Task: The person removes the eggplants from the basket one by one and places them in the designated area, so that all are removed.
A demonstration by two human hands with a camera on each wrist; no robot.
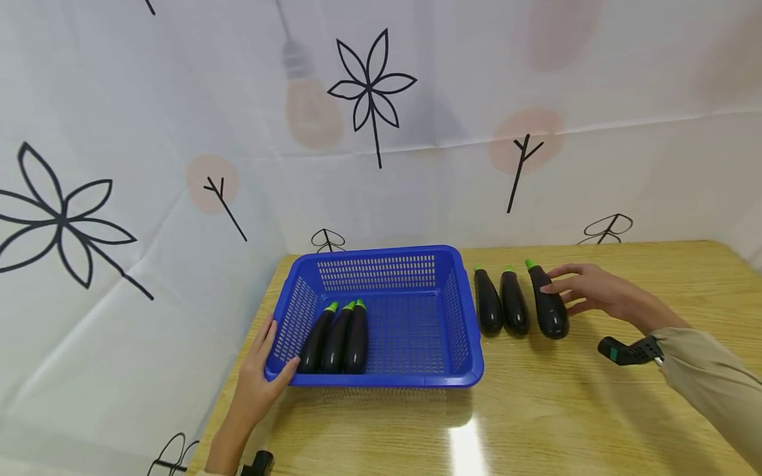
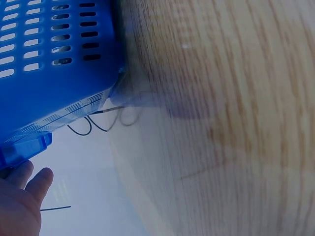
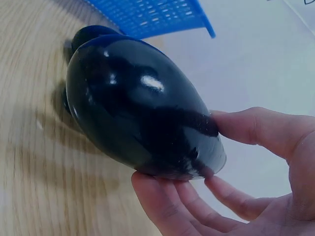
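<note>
My right hand holds a dark, glossy eggplant with a green stem end. The right wrist view shows the thumb on one side of this eggplant and the fingers on the other. To its left, two more eggplants lie side by side on the table. At the near left corner of a blue plastic basket, my left hand grips the rim, thumb on the front edge and fingers along the left side. Inside the basket, three eggplants lie together at the left.
The basket stands on a light wood-grain table. Behind and to the left hangs a pale cloth with printed flowers and twigs. Part of the basket's slotted wall fills the upper left of the left wrist view.
</note>
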